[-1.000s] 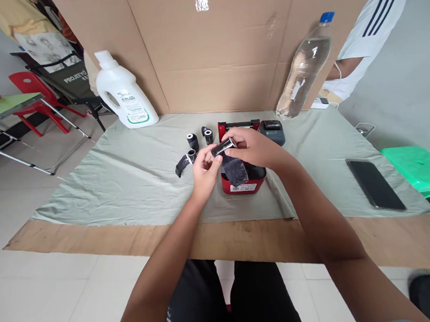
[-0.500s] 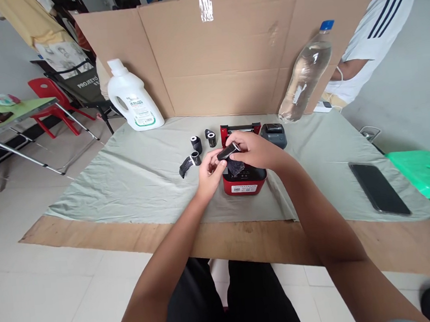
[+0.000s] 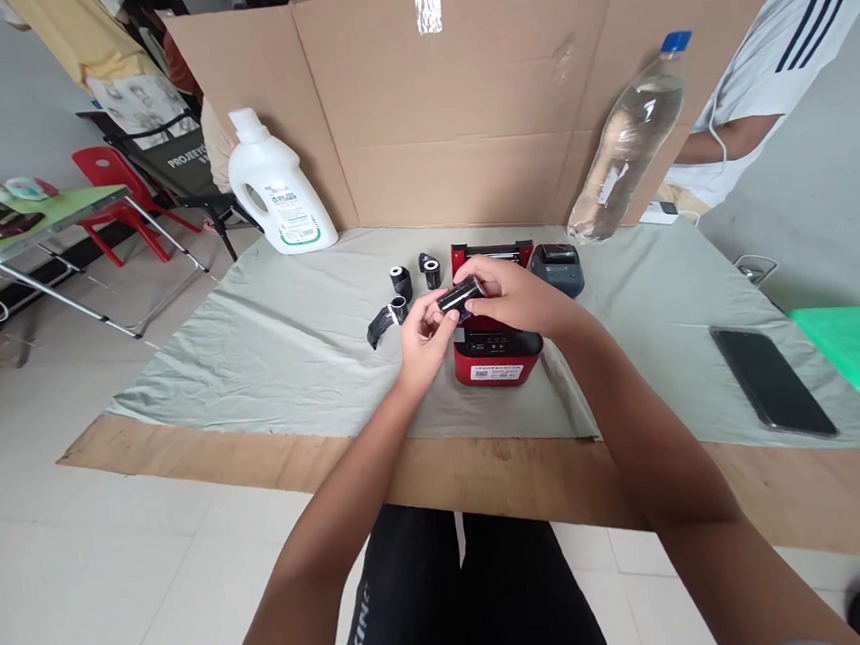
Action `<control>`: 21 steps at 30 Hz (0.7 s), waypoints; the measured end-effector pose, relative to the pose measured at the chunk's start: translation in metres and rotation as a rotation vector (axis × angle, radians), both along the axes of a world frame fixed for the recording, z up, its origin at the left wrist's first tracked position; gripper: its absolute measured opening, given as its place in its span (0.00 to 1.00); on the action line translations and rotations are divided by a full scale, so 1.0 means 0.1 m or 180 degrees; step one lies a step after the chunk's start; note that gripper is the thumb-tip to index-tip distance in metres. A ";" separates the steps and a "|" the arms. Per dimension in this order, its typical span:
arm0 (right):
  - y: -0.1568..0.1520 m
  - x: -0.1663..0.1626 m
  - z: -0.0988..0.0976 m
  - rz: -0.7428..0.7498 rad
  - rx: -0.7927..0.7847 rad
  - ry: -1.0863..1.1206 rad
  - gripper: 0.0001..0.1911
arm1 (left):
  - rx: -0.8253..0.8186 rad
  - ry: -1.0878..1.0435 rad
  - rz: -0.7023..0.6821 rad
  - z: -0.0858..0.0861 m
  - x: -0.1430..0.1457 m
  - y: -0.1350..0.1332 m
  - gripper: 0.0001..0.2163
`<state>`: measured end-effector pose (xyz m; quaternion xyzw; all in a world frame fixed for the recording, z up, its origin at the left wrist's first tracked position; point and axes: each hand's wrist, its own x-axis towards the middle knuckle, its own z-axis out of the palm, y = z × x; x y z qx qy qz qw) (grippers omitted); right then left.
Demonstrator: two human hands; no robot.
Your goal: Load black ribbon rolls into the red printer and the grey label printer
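Observation:
Between my two hands is a glossy black ribbon roll (image 3: 461, 295), held slantwise above a red and black printer (image 3: 500, 365). My left hand (image 3: 425, 335) pinches its left end between thumb and fingers. My right hand (image 3: 512, 293) grips the other end, fingers curled over the top. The printer's lid stands raised behind my hands, and its inside is mostly hidden by them. Left of the printer, on the cloth, stand small black rolls (image 3: 400, 283) with white cores, and one roll with a loose black strip (image 3: 380, 327) trailing off it.
A small dark grey printer-like device (image 3: 557, 271) sits right of the red one. A white jug (image 3: 281, 190) and a water bottle (image 3: 629, 144) lean on the cardboard screen (image 3: 447, 90). A phone (image 3: 772, 380) lies at right, near a green stool (image 3: 858, 350). Someone in a white sleeve stands behind.
The dark strip that hung below the roll half a second ago hardly shows now; the roll looks more wound. Both hands stay on it. The whole view has shifted slightly.

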<state>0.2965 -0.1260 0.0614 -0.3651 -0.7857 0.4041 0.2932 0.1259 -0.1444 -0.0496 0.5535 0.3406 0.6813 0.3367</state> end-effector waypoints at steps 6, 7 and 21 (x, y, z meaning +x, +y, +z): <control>0.01 -0.09 -0.04 -0.0215 -0.0415 0.0554 0.12 | 0.0210 0.0217 0.0318 0.01 -0.05 0.01 0.21; 0.01 -0.09 -0.04 -0.0240 -0.0392 0.0575 0.12 | 0.0264 0.0343 0.0344 0.01 -0.07 0.01 0.21; -0.05 -0.13 -0.08 -0.0339 -0.0397 0.0389 0.21 | 0.0974 0.1064 0.0673 0.03 -0.20 0.06 0.35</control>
